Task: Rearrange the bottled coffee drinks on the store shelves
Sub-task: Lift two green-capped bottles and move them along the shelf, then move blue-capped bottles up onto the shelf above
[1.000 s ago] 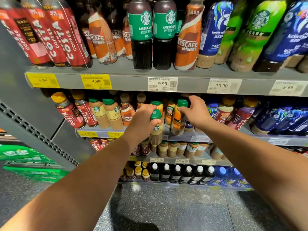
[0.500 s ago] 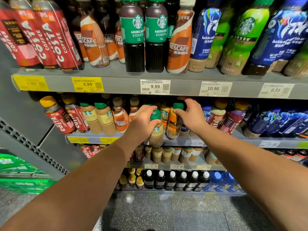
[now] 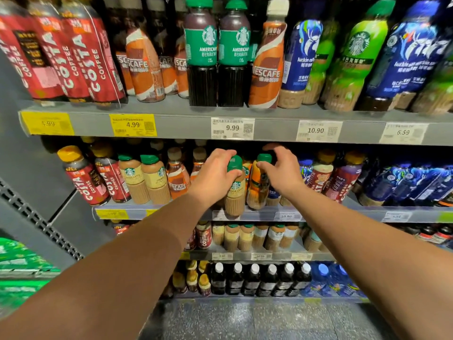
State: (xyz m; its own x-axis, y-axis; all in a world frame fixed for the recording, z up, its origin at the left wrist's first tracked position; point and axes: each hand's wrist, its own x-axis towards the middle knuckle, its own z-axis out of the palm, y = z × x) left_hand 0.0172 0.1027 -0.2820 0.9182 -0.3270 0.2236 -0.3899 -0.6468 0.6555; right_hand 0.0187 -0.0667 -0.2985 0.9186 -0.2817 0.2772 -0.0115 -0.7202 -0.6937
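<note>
While my left hand (image 3: 215, 175) grips a green-capped latte bottle (image 3: 234, 190), my right hand (image 3: 282, 173), fingers spread, reaches the orange bottle (image 3: 257, 190) at three o'clock; sorting looks unfinished.

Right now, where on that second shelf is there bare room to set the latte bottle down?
Little. The left hand grips the latte bottle at the second shelf front lip; the right hand hovers open by the orange bottle. Bare strips: the lip before the Nescafe bottle, and right of the purple bottle. Elsewhere rows are packed.
</note>
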